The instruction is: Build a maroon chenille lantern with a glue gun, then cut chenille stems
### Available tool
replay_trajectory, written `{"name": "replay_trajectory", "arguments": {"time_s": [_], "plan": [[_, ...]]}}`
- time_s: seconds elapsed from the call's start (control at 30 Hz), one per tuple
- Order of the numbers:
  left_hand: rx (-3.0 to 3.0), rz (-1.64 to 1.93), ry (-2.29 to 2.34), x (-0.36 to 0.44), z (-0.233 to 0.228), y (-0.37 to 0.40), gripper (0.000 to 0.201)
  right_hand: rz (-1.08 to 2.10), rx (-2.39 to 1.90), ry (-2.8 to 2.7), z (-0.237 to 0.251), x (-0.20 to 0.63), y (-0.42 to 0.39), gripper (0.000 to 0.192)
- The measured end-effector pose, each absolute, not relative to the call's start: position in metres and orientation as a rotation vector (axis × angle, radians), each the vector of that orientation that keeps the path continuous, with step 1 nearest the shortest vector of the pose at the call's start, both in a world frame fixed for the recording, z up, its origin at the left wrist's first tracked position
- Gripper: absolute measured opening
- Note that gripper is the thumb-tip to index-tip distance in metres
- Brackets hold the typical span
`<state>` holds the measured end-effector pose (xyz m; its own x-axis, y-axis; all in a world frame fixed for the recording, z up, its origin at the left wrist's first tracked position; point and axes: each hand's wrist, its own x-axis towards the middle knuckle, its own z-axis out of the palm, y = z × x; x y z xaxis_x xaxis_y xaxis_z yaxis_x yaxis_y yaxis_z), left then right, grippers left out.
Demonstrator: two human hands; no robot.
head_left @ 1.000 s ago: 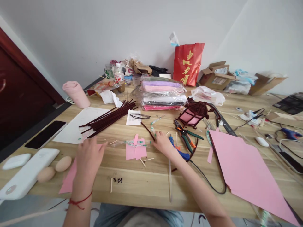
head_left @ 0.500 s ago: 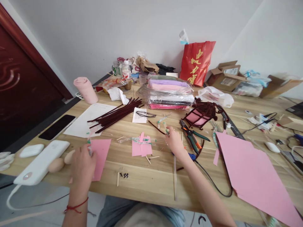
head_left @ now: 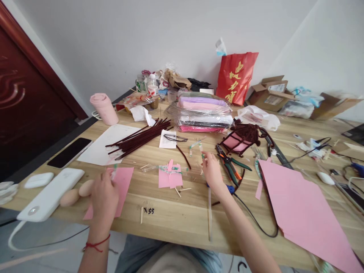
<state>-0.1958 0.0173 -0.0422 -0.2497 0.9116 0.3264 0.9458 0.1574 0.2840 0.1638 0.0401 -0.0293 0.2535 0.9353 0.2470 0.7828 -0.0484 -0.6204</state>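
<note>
My left hand (head_left: pixel 105 195) is closed in a pinch above the pink paper sheet (head_left: pixel 125 184). A small clear piece with a green end (head_left: pixel 114 170) sticks up from its fingertips, blurred. On the right, my right hand (head_left: pixel 212 170) has its fingers drawn together over the table beside the pliers (head_left: pixel 229 165); a green bit (head_left: pixel 203 155) shows at its fingertips, and what they hold is unclear. A dark brown fuzzy stem (head_left: pixel 184 156) lies to the left of that hand. Between my hands rests a small pink paper piece (head_left: pixel 162 182) with clear green-printed strips across it.
Brown fuzzy stems (head_left: pixel 139 140) lie in a bundle on white paper (head_left: pixel 98 146). A brown-framed pink lantern (head_left: pixel 239 142) stands behind the pliers. A blue glue gun (head_left: pixel 229 189) lies under my right forearm. Two eggs (head_left: pixel 69 198), a power bank (head_left: pixel 52 195) and a phone (head_left: pixel 69 152) are at left.
The brown stem that reached my right fingertips now lies apart from them, turned more toward me. My right hand has shifted slightly right; my left hand has moved a little right over the pink sheet.
</note>
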Motion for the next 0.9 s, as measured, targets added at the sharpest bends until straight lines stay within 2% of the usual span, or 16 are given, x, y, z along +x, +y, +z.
{"name": "replay_trajectory", "arguments": {"time_s": [0.1,0.2,0.27,0.4,0.57,0.73,0.9], "plan": [[-1.875,-1.081,-2.252,-0.171,-0.033,0.016,0.036,0.319,-1.720,-1.568,-0.024,0.155,0.037,0.033],[-2.150,-1.537,-2.197,-0.137,-0.031,0.017,0.030,0.405,-1.592,-1.627,-0.023,0.135,0.032,0.029],[-2.309,-1.613,-2.176,-0.114,-0.037,0.019,0.029,0.478,-1.549,-1.684,-0.025,0.120,0.030,0.029],[-2.530,-1.620,-2.158,-0.084,-0.054,0.026,0.025,0.587,-1.577,-1.805,-0.033,0.107,0.034,0.033],[-2.634,-1.506,-2.171,-0.089,-0.061,0.026,0.015,0.517,-1.863,-1.818,-0.038,0.131,0.074,0.030],[-2.596,-1.297,-2.235,-0.111,-0.058,0.022,0.013,0.434,-2.104,-1.815,-0.039,0.146,0.123,0.034],[-2.311,-0.986,-2.367,-0.140,-0.054,0.039,0.020,0.401,-2.239,-1.802,-0.044,0.149,0.147,0.035]]}}
